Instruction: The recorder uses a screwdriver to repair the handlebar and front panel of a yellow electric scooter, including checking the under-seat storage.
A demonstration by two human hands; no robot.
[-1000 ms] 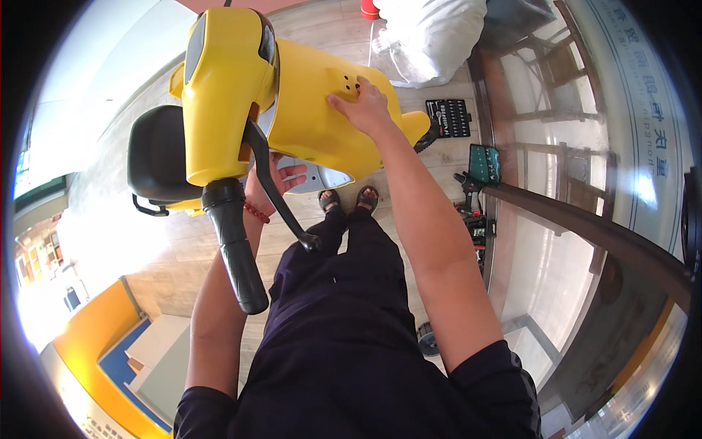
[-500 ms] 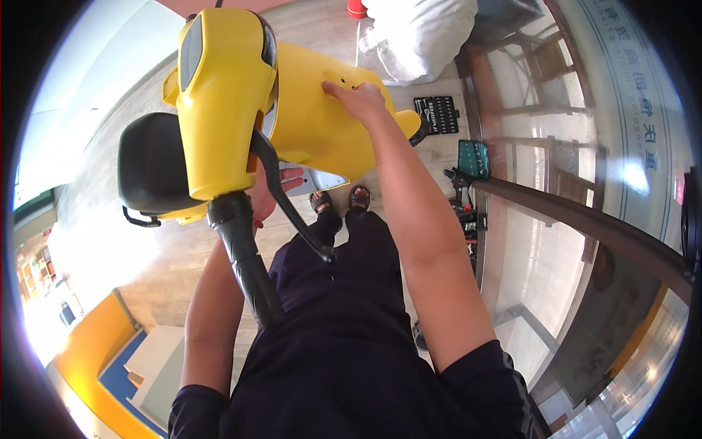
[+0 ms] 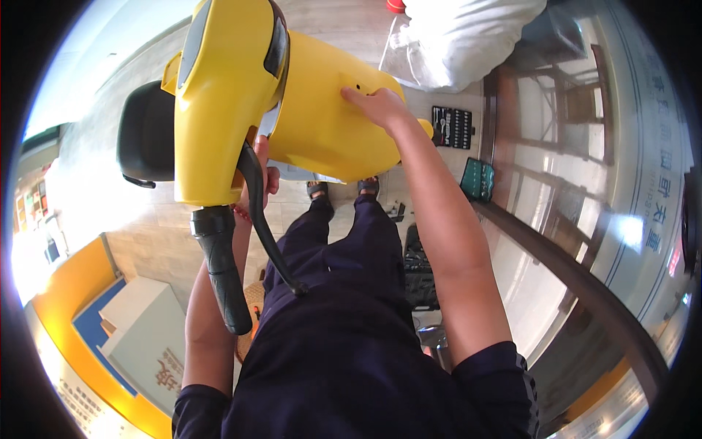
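Note:
A yellow scooter front panel (image 3: 322, 110) with small dark holes sits beside the yellow handlebar cover (image 3: 219, 110). My right hand (image 3: 384, 108) is closed at the panel's far right side, thumb lying on the yellow surface near a hole; its other fingers are partly hidden. Behind the black brake lever (image 3: 257, 197), my left hand (image 3: 263, 164) has its thumb up beside the panel's inner edge and its fingers curled in. What those fingers close on is hidden. A black rubber grip (image 3: 223, 282) hangs in front of my left forearm, and the black seat (image 3: 146, 132) shows at left.
An open black socket set (image 3: 452, 127) and a teal tool case (image 3: 477, 179) lie on the floor to the right. White sheeting (image 3: 468, 44) is heaped at the back. A dark rail (image 3: 570, 285) and glass run along the right. A white box (image 3: 146, 336) stands at lower left.
My left hand's stretched fingers have curled in and its thumb now points up. My right hand stays on the panel. The view has shifted, and my feet stand farther apart.

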